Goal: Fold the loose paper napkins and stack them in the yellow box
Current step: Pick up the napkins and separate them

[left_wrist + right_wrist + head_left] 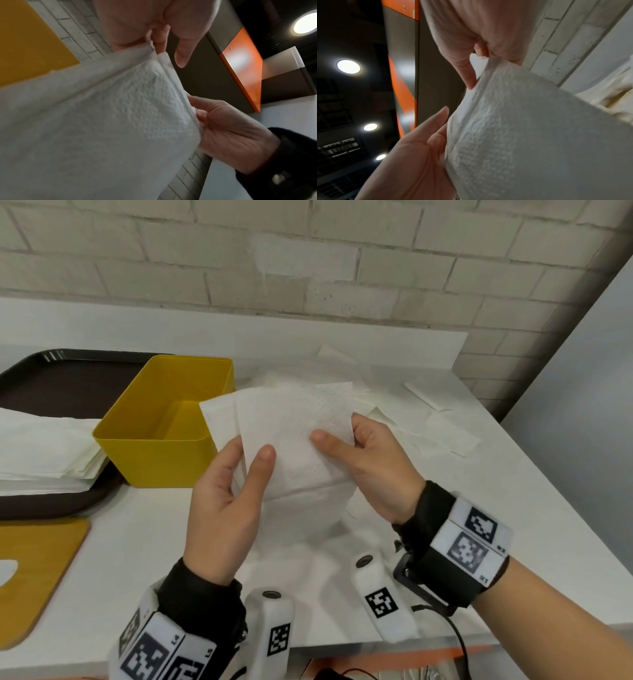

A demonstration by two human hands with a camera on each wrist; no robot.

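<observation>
Above the white counter, at the middle of my head view, I have a white paper napkin lifted between both hands, its halves partly doubled over with the crease along the lower edge. My left hand grips the napkin's lower left side, thumb pressed on the front face and fingers curled behind it. My right hand pinches the right side, thumb on the front, fingers wrapped round the back edge. From the left wrist camera I see the embossed sheet bulging between the left hand and the right hand.

At ten o'clock from the napkin, just beside it, the yellow box stands open; I see nothing inside. Its left part sits on a dark tray, where a pile of white sheets lies at nine o'clock. Loose napkins lie scattered on the counter from one to three o'clock. An ochre board lies at eight o'clock.
</observation>
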